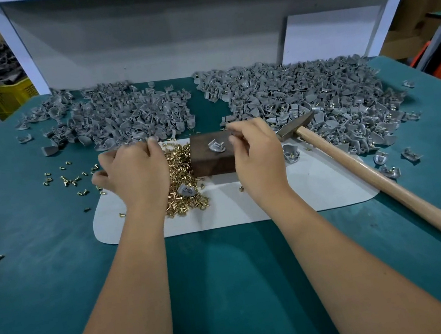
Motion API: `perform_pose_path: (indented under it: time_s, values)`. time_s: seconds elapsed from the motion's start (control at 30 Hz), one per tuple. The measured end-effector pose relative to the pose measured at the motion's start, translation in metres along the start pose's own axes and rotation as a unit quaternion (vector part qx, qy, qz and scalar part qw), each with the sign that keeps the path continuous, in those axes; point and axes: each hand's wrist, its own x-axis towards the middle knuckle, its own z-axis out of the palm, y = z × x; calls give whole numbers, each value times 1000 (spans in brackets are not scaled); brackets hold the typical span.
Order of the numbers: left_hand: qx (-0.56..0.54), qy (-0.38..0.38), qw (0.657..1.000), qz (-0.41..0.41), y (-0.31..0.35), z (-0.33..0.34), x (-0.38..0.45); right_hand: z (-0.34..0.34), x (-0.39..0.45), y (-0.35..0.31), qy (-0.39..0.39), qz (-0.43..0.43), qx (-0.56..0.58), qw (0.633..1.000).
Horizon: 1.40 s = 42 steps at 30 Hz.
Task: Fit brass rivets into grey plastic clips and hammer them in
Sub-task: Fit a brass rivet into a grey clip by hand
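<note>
A grey clip lies on the dark block; both hands hover with curled fingers, grip unclear.

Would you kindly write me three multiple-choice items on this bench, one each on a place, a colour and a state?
1. Where does the hammer lie?
A. right of the block
B. on the left pile
C. in the right hand

2. What colour is the mat?
A. red
B. teal
C. yellow

3. What is on the block?
A. nothing
B. a heap of rivets
C. one clip

Key: 1 A, the hammer rests on the table right of the block, untouched; 2 B, the mat is teal; 3 C, a single grey clip sits on top.
</note>
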Motion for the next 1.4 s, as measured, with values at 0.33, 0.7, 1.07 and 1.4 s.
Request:
perform_pose_path:
  time_s: [0.33, 0.7, 1.07, 1.4]
  values:
    - [26, 9, 996, 80, 7, -1, -3, -4, 2, 7, 12, 93, 18, 995]
    - [-50, -113, 969, 212, 41, 21, -39, -3, 3, 10, 8, 117, 46, 992]
    - [-175, -132, 962, 161, 41, 7, -30, -10, 9, 6, 20, 182, 130, 974]
    - [-208, -118, 943, 231, 47, 3, -32, -9, 9, -1, -7, 164, 197, 967]
